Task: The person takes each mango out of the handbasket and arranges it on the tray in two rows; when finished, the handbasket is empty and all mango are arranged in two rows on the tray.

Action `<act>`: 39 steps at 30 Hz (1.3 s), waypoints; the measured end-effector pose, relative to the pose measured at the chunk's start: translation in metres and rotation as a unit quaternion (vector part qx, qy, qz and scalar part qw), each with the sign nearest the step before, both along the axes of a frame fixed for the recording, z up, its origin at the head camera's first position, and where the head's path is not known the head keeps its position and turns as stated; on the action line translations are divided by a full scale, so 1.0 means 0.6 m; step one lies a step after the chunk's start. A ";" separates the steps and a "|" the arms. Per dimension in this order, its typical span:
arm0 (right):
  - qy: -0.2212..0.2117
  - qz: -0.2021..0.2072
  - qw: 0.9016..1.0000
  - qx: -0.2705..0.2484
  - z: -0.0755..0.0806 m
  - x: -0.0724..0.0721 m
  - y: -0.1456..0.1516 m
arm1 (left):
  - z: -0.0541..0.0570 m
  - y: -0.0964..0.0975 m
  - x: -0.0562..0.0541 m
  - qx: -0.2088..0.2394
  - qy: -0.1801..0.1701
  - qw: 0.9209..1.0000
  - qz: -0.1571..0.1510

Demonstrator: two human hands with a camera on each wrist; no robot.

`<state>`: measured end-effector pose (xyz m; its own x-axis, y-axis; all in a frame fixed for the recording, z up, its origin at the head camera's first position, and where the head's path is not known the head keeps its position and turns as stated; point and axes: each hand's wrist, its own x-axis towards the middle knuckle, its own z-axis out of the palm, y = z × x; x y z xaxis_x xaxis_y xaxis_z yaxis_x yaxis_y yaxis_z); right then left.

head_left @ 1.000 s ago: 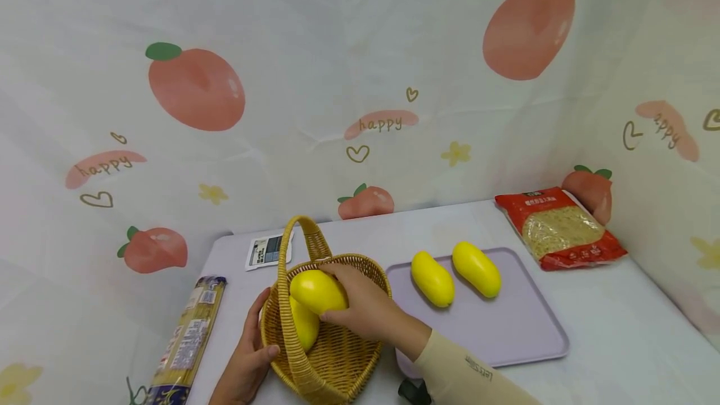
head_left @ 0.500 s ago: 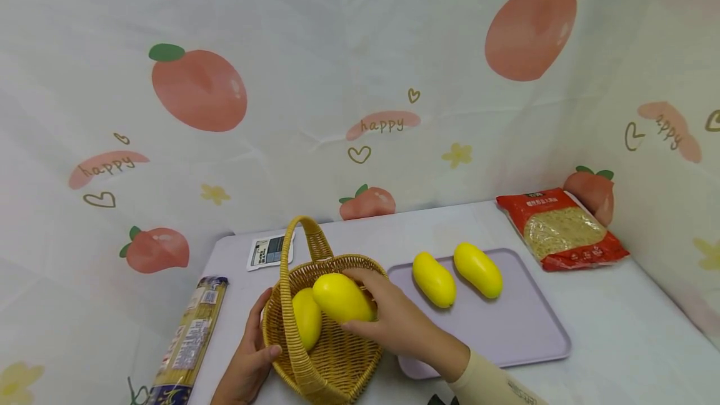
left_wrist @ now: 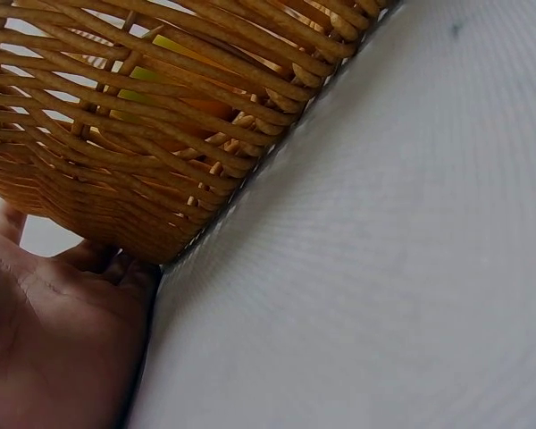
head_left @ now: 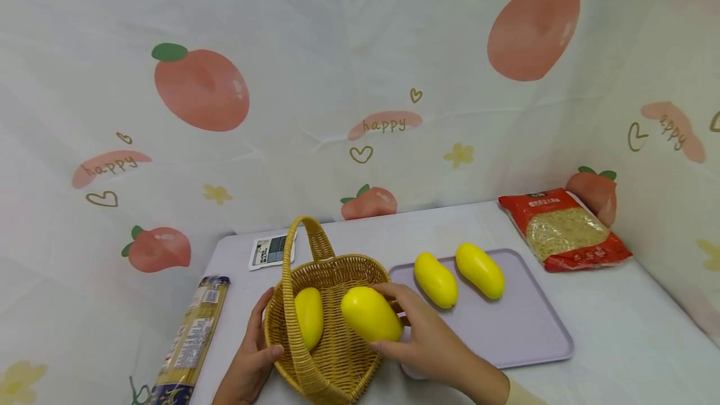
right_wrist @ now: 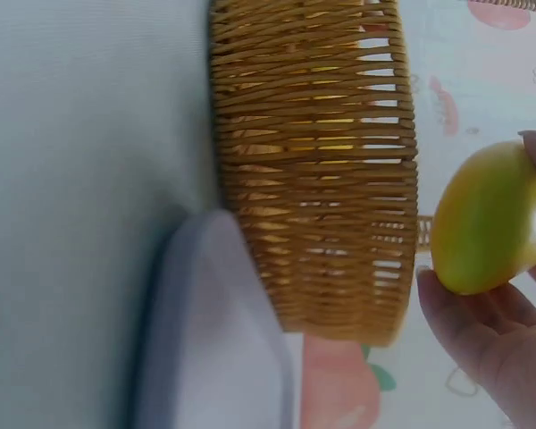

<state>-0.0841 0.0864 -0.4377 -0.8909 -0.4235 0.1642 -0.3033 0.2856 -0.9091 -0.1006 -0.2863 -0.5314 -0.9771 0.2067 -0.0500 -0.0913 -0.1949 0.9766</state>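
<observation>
My right hand (head_left: 422, 339) holds a yellow mango (head_left: 368, 314) above the right side of a wicker basket (head_left: 343, 364). Thumb and fingers grip the mango from its right side; in the right wrist view that mango (right_wrist: 482, 219) is apart from the basket's rim. A second mango (head_left: 309, 317) lies inside the basket, left of its middle and partly behind the arched handle. My left hand (head_left: 253, 352) grips the basket's left side, thumb over the rim and fingers along the outer wall. In the left wrist view, the hand (left_wrist: 54, 331) is against the weave.
Right of the basket lies a light purple tray (head_left: 500, 339) bearing two more mangoes (head_left: 435, 280). A red bag of noodles (head_left: 565, 230) is at the back right. On the left lie a long pasta pack (head_left: 191, 336) and a small white packet (head_left: 272, 251).
The mango in my right hand has moved right, from over the other mango to near the basket's right rim. My left hand has stayed on the basket.
</observation>
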 end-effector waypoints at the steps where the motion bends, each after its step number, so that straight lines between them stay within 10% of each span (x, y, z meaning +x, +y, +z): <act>1: -0.005 -0.002 1.000 -0.001 -0.002 0.003 0.004 | 0.000 0.000 0.000 -0.002 0.001 1.000 0.001; 20: -0.053 -0.115 0.991 0.049 -0.046 0.031 0.070 | 0.002 0.002 0.002 0.001 -0.003 1.000 0.010; 39: -0.167 -0.169 0.955 0.178 -0.070 0.020 0.115 | 0.006 0.003 0.004 0.001 0.007 1.000 0.001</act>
<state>-0.0723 0.1551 -0.4799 -0.9638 -0.0787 -0.2549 0.1515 0.6251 -0.7657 -0.0984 -0.2844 -0.5276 -0.9782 0.2046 -0.0354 -0.0766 -0.1972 0.9774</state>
